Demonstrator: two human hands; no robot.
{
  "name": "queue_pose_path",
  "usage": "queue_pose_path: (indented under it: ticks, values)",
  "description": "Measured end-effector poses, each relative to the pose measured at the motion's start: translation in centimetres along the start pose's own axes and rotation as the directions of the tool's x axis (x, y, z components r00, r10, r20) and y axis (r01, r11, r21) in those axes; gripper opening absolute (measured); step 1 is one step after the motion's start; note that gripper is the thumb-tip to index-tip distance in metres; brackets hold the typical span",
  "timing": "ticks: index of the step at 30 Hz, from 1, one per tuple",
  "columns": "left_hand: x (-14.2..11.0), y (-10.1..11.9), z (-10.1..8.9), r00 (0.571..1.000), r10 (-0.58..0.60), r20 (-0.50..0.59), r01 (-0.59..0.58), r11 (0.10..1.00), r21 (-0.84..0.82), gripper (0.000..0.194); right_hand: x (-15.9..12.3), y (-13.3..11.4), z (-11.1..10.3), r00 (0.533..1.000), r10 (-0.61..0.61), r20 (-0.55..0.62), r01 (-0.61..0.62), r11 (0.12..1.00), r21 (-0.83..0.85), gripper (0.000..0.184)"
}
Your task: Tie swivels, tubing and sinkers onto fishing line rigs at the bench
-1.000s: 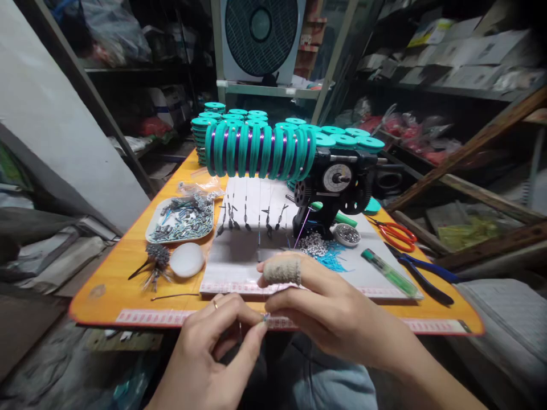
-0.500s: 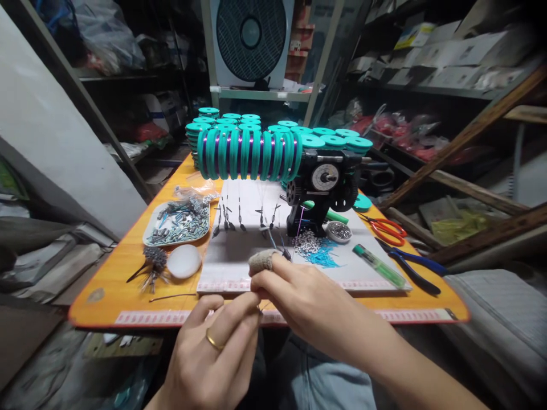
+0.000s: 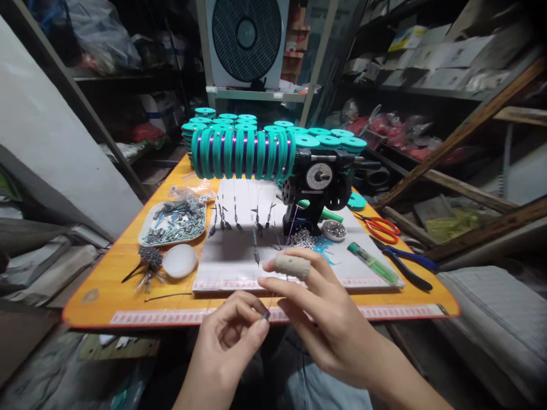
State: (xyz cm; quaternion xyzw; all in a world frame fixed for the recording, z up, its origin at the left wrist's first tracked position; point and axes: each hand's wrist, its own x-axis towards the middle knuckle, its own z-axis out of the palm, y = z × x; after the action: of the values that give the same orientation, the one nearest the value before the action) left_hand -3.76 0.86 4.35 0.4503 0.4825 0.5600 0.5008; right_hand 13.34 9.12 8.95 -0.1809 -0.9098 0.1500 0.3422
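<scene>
At the table's front edge my left hand (image 3: 233, 341) pinches a tiny blue piece (image 3: 265, 315) between thumb and forefinger. A thin line seems to run up from that piece. My right hand (image 3: 322, 313) hovers just right of it, fingers spread, with a beige cloth cover (image 3: 291, 266) on one finger. I see nothing held in it. Beyond the hands, a row of teal foam spools (image 3: 243, 155) wound with purple line sits on a black winding machine (image 3: 318, 182). Several dark small weights (image 3: 237, 226) hang on lines below the spools, one spring-like piece (image 3: 256, 250) lowest.
On the yellow table (image 3: 98, 267) are a tray of small parts (image 3: 143, 239), a white round lid (image 3: 180, 262), red-handled scissors (image 3: 382, 230), blue-handled pliers (image 3: 405, 267) and a green tube (image 3: 371, 263). Silvery beads (image 3: 302, 239) and blue strips lie beside the machine's base.
My hands came together at the small piece, then parted; my right hand has opened and moved right. The hanging spring-like piece swung right and back. The whole view has shifted slightly.
</scene>
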Motion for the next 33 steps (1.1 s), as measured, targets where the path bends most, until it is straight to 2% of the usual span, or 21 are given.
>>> queue_pose_path:
  ticks: [2, 5, 8, 10, 12, 14, 16, 18, 19, 20, 21, 22, 23, 24, 25, 26, 27, 28, 30, 32, 33]
  values:
    - [0.0, 0.3, -0.1, 1.0, 0.006, 0.002, -0.006, 1.0, 0.008, 0.021, 0.6, 0.3, -0.4, 0.994, -0.022, 0.104, 0.021, 1.0, 0.013, 0.028]
    - [0.0, 0.8, -0.4, 0.999, 0.05, -0.02, -0.048, 0.992, 0.118, 0.021, 1.1, 1.2, -0.4, 0.988, -0.108, 0.109, 0.105, 0.994, 0.03, 0.015]
    - [0.0, 1.2, -0.8, 0.995, 0.101, -0.012, -0.095, 0.964, 0.247, 0.021, 1.5, 1.8, -0.5, 0.974, -0.198, 0.114, 0.193, 0.98, 0.055, 0.015]
    - [-0.1, 1.3, -1.0, 0.987, 0.159, -0.008, -0.147, 0.929, 0.339, 0.017, 1.7, 1.8, -0.8, 0.97, -0.202, 0.132, 0.192, 0.978, 0.086, 0.016]
    - [-0.3, 1.3, -1.0, 0.959, 0.282, 0.012, -0.257, 0.855, 0.451, 0.014, 2.1, 1.4, -0.9, 0.974, -0.169, 0.153, 0.147, 0.979, 0.144, 0.016]
    - [-0.4, 1.3, -1.0, 0.886, 0.46, 0.064, -0.405, 0.697, 0.592, 0.014, 2.6, 0.9, -0.9, 0.974, -0.129, 0.187, 0.088, 0.973, 0.216, 0.016]
    - [-0.3, 1.4, -1.1, 0.768, 0.622, 0.156, -0.52, 0.463, 0.717, 0.021, 3.1, 0.4, -0.5, 0.973, -0.076, 0.216, 0.024, 0.972, 0.233, 0.017]
    - [-0.1, 1.4, -1.1, 0.642, 0.708, 0.295, -0.606, 0.232, 0.761, 0.028, 3.3, 0.2, -0.1, 0.974, 0.0, 0.228, -0.041, 0.983, 0.178, 0.019]
    - [0.1, 1.3, -1.1, 0.588, 0.724, 0.361, -0.646, 0.152, 0.748, 0.031, 3.3, 0.2, 0.2, 0.971, 0.039, 0.235, -0.074, 0.987, 0.14, 0.018]
    - [0.2, 1.2, -1.1, 0.556, 0.726, 0.405, -0.681, 0.12, 0.722, 0.033, 3.1, 0.1, 0.4, 0.969, 0.068, 0.238, -0.097, 0.989, 0.111, 0.018]
    - [0.3, 1.1, -1.0, 0.559, 0.721, 0.41, -0.702, 0.149, 0.696, 0.035, 2.8, 0.1, 0.6, 0.97, 0.086, 0.226, -0.11, 0.989, 0.096, 0.018]
    - [0.3, 0.8, -0.8, 0.607, 0.707, 0.363, -0.694, 0.249, 0.676, 0.034, 2.3, 0.0, 0.8, 0.979, 0.088, 0.182, -0.106, 0.991, 0.087, 0.02]
    - [0.2, 0.6, -0.6, 0.693, 0.671, 0.264, -0.644, 0.412, 0.645, 0.029, 1.8, 0.0, 0.9, 0.991, 0.084, 0.104, -0.092, 0.993, 0.077, 0.022]
    - [0.1, 0.4, -0.3, 0.797, 0.589, 0.133, -0.546, 0.609, 0.575, 0.022, 1.1, -0.2, 0.9, 0.997, 0.081, -0.001, -0.081, 0.995, 0.057, 0.023]
    - [-0.1, 0.1, 0.1, 0.891, 0.454, -0.001, -0.404, 0.795, 0.452, 0.016, 0.4, -0.4, 1.0, 0.99, 0.08, -0.112, -0.077, 0.997, 0.03, 0.023]
    - [-0.3, 0.0, 0.5, 0.952, 0.287, -0.108, -0.248, 0.927, 0.28, 0.013, -0.4, -0.7, 1.1, 0.975, 0.095, -0.203, -0.095, 0.995, 0.01, 0.021]
    - [-0.5, -0.1, 0.9, 0.977, 0.125, -0.175, -0.111, 0.99, 0.087, 0.015, -1.0, -1.0, 1.3, 0.959, 0.133, -0.25, -0.133, 0.991, 0.016, 0.018]
    - [-0.7, -0.2, 1.4, 0.979, -0.01, -0.203, -0.01, 0.995, -0.095, 0.017, -1.7, -1.4, 1.4, 0.949, 0.194, -0.25, -0.186, 0.981, 0.053, 0.013]
    - [-0.9, -0.1, 2.2, 0.967, -0.161, -0.198, 0.084, 0.934, -0.348, 0.018, -2.7, -2.0, 2.1, 0.923, 0.344, -0.173, -0.31, 0.931, 0.194, 0.008]
    - [-1.0, 0.0, 2.9, 0.961, -0.204, -0.185, 0.1, 0.884, -0.456, 0.018, -3.4, -2.6, 2.9, 0.879, 0.458, -0.132, -0.397, 0.856, 0.331, 0.013]
    - [-1.1, -0.1, 3.1, 0.963, -0.208, -0.173, 0.103, 0.873, -0.477, 0.018, -3.7, -2.8, 3.3, 0.858, 0.492, -0.15, -0.414, 0.833, 0.367, 0.014]
